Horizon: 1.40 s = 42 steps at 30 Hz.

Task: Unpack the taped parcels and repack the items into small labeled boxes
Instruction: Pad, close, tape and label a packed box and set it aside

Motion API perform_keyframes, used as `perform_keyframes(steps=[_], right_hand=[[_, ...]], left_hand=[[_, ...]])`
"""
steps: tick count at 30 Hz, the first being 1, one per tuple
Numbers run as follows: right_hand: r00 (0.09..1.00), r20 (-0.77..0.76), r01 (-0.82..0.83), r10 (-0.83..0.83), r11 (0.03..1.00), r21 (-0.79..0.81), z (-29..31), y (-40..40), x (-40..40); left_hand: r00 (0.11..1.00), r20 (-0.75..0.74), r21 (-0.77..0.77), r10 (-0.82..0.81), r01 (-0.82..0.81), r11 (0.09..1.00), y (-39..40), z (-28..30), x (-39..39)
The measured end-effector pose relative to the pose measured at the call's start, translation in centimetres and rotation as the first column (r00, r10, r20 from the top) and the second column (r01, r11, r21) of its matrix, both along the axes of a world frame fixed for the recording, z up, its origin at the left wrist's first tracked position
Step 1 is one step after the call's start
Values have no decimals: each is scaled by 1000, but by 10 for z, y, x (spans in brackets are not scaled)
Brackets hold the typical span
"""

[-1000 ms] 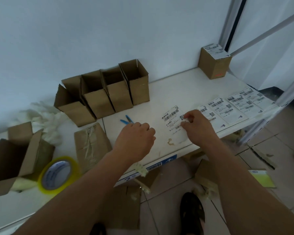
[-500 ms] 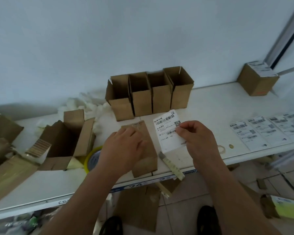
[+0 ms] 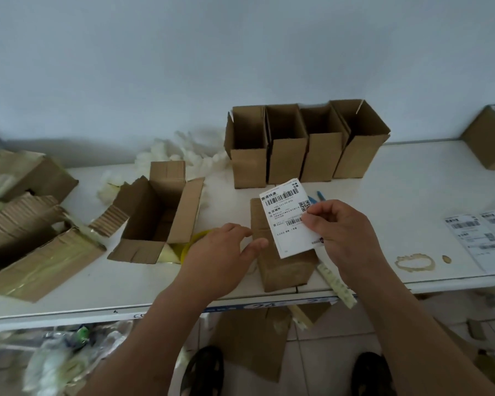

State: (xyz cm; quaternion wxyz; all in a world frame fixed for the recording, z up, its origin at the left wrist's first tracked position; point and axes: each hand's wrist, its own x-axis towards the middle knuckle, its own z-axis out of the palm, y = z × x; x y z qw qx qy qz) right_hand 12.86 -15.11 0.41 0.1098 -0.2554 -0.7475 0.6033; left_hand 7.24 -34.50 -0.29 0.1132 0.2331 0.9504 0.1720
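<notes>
White label pinched in your right hand; left hand, fingers loose, steadies the closed box; labelling step; next, press it flat, square.

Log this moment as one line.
right hand: pinches shipping label | left hand: open, on closed small box | label: not yet stuck

White surface carries four open boxes in a row. Left of the row: white padding, an opened carton. Right: label sheets. Before it: a closed box.
</notes>
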Motion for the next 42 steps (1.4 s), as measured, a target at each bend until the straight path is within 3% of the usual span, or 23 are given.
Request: perform_keyframes(steps=[7, 17, 42], right_hand=[[998, 61, -14, 9, 996, 84, -6, -4, -5], [993, 114, -33, 12, 982, 188, -7, -9, -8], [992, 122, 1, -29, 976, 219, -9, -11, -6]], left_hand=[[996, 90, 47, -7, 3, 999, 4, -2, -4], [994, 103, 27, -40, 38, 999, 10, 1, -1], [997, 78, -18, -19, 21, 1000, 18, -3, -1]])
